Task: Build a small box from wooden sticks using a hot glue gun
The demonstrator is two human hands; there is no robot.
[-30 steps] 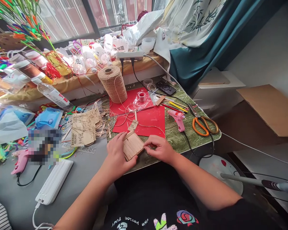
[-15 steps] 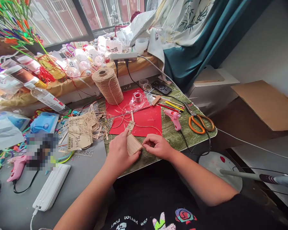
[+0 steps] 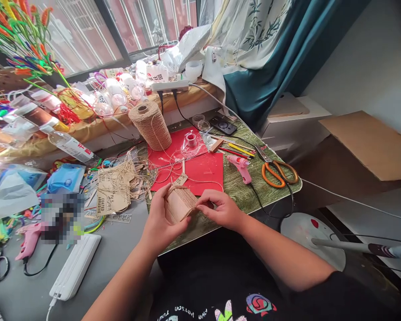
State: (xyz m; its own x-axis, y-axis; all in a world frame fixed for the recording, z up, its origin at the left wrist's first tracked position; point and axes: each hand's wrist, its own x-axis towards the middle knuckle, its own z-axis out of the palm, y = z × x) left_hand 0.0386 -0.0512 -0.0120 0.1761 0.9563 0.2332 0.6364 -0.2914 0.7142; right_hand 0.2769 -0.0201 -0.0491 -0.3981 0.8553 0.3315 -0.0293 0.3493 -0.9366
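My left hand (image 3: 158, 218) grips a small wooden box-like piece (image 3: 178, 203) by its sides, thumb along the near edge. Jute twine lines its far and right edges. At its right corner, my right hand (image 3: 218, 209) is closed in a pinch on the twine, of which little shows between the fingertips. A loose strand runs over the red sheet (image 3: 207, 171) toward this hand. The big twine spool (image 3: 150, 125) stands upright beyond. Just past the wooden piece lies a small printed cardboard scrap (image 3: 180, 180).
A pink glue gun (image 3: 240, 167) and orange-handled scissors (image 3: 274, 169) lie on the right, with pencils (image 3: 239, 150) behind. Printed cardboard pieces (image 3: 112, 191) and tangled twine lie left, near a white power bank (image 3: 75, 267). Bottles (image 3: 71, 145) crowd the windowsill side.
My left hand has tilted and turned the wooden piece, showing more of its flat face and twined edge. My right hand stays pinched at its corner. The camera view has shifted slightly.
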